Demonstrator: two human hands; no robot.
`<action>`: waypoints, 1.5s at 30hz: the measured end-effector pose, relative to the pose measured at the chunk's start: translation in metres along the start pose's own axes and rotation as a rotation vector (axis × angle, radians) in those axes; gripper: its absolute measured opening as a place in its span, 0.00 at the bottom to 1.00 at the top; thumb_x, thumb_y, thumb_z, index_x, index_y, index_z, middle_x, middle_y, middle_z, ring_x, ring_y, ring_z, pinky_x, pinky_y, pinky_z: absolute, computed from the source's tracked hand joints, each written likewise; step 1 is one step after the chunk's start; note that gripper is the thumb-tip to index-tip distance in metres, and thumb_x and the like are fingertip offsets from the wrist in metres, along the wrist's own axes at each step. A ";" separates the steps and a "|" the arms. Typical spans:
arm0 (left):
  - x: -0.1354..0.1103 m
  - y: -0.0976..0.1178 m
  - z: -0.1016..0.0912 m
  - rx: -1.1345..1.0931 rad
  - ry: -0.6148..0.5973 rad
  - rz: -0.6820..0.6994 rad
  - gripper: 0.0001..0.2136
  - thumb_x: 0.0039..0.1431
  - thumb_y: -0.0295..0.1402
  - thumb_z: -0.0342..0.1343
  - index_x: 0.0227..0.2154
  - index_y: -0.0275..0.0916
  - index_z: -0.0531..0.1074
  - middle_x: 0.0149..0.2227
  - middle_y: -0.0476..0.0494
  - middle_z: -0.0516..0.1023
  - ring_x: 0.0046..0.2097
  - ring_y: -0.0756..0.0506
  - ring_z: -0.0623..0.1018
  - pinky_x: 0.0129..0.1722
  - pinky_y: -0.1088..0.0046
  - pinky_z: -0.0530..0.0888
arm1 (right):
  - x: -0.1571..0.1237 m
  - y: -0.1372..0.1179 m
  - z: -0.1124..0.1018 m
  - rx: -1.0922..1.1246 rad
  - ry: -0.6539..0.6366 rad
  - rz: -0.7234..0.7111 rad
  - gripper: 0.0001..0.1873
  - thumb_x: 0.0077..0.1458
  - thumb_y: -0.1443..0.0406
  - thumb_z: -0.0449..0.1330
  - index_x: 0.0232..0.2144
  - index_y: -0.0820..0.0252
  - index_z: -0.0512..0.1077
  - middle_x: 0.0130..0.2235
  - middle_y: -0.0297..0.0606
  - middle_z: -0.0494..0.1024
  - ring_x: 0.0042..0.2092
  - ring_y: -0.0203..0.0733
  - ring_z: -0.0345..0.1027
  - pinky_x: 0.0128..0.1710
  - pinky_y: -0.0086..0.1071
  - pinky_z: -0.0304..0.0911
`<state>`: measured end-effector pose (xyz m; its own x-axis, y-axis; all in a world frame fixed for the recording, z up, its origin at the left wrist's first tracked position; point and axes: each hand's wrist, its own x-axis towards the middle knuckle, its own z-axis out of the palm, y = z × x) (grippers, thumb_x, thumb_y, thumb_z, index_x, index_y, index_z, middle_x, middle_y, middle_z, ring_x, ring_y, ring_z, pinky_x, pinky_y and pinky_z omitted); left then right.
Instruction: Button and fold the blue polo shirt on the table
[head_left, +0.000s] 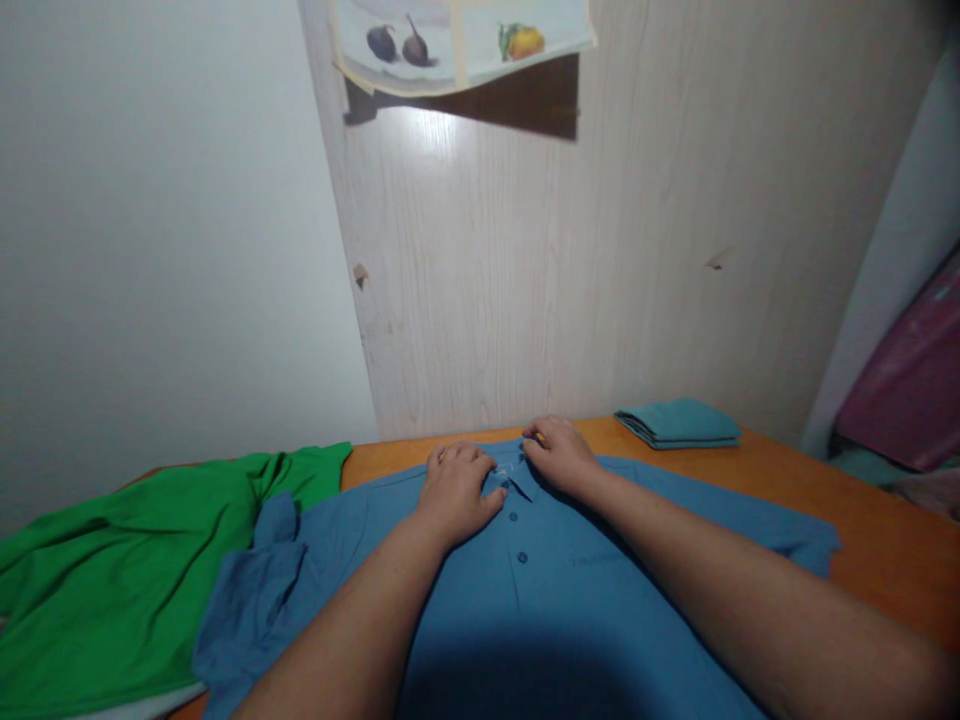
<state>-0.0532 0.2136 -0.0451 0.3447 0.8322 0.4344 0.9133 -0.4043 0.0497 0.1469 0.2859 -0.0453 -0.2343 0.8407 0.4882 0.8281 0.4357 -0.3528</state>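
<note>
A blue short-sleeved shirt (pixel 555 590) lies front up on the table, its collar toward the wall and two dark buttons showing below the neck. My left hand (pixel 460 490) rests on the cloth at the left side of the collar, fingers spread and thumb apart. On the other side, my right hand (pixel 556 455) has its fingers curled around the collar edge, with thumb and fingers close together. The shirt's left-hand sleeve is bunched. My forearms and a dark shadow cover part of its lower front.
A green garment (pixel 150 560) lies spread at the left, partly beside the blue sleeve. A folded teal cloth (pixel 679 424) sits at the back right of the orange table (pixel 885 570). The wood-grain panel (pixel 480 280) rises behind. Something pink (pixel 907 370) stands at far right.
</note>
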 end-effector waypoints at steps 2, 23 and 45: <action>-0.001 -0.001 0.001 -0.006 0.007 0.010 0.16 0.56 0.44 0.56 0.45 0.45 0.74 0.50 0.42 0.74 0.55 0.37 0.68 0.57 0.55 0.60 | 0.001 -0.006 -0.004 0.070 -0.076 -0.109 0.10 0.56 0.63 0.57 0.38 0.59 0.76 0.42 0.41 0.78 0.46 0.44 0.66 0.47 0.34 0.56; 0.003 -0.003 -0.010 -0.074 0.156 -0.056 0.08 0.60 0.35 0.51 0.34 0.42 0.75 0.40 0.44 0.78 0.47 0.41 0.73 0.47 0.63 0.65 | -0.009 -0.014 0.010 0.078 -0.283 -0.177 0.05 0.50 0.64 0.62 0.32 0.57 0.74 0.37 0.38 0.77 0.44 0.44 0.67 0.44 0.33 0.58; 0.008 -0.003 0.008 -0.326 -0.109 0.041 0.08 0.57 0.32 0.51 0.28 0.40 0.75 0.30 0.47 0.76 0.36 0.46 0.73 0.37 0.71 0.68 | 0.005 -0.007 -0.004 0.223 -0.091 0.035 0.07 0.55 0.62 0.59 0.32 0.59 0.74 0.35 0.38 0.78 0.37 0.40 0.67 0.35 0.30 0.58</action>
<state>-0.0513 0.2249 -0.0491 0.4170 0.8413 0.3440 0.7869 -0.5236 0.3266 0.1423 0.2857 -0.0372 -0.2609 0.8775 0.4024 0.7056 0.4578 -0.5409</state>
